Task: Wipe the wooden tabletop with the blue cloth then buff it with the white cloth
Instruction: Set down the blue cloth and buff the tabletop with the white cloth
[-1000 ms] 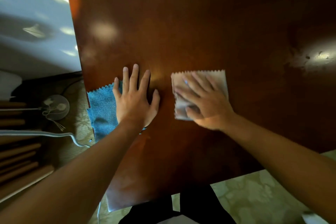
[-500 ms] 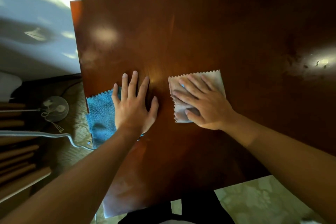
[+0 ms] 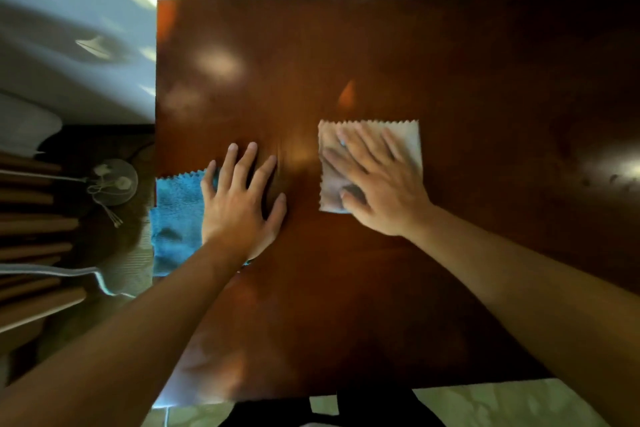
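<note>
Right hand (image 3: 377, 180), fingers spread flat, presses the white cloth (image 3: 405, 139) mid-tabletop (image 3: 485, 80). Left hand (image 3: 239, 204), likewise flat and gripping nothing, pins the blue cloth (image 3: 175, 215), which overhangs the left edge. Risk: once released, the overhanging cloth may slide off. No containers visible.

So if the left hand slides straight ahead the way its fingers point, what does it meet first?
Nothing, it seems. The left hand lies flat, fingers pointing toward the far edge of the table. Only bare wood lies ahead; the white cloth stays off to its right.
</note>
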A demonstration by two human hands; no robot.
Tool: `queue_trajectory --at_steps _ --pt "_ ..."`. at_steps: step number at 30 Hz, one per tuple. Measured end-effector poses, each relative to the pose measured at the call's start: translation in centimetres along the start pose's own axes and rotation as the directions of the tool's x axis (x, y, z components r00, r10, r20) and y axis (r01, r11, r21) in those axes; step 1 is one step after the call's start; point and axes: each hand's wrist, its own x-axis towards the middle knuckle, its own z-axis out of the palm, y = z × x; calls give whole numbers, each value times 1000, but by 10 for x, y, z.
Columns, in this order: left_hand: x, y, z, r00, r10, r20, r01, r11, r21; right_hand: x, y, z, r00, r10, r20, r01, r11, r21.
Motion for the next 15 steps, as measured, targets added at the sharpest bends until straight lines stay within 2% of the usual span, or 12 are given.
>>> queue_trajectory --at_steps 2,4,7,10,15 --pt "2 15 -1 999 -35 -35 34 999 -10 -4 10 0 995 -91 28 91 996 -7" --pt "4 40 1 999 -11 -47 10 1000 -20 9 32 -2 985 -161 59 162 987 -12" --pt "8 80 10 999 12 47 -11 1000 -27 48 72 -12 997 -74 14 75 997 -18" --pt "9 98 22 990 -119 80 119 993 7 69 85 -14 998 27 -54 -30 999 -45" --pt "8 103 26 988 -147 48 145 989 39 37 63 0 994 -89 -59 88 996 -27"
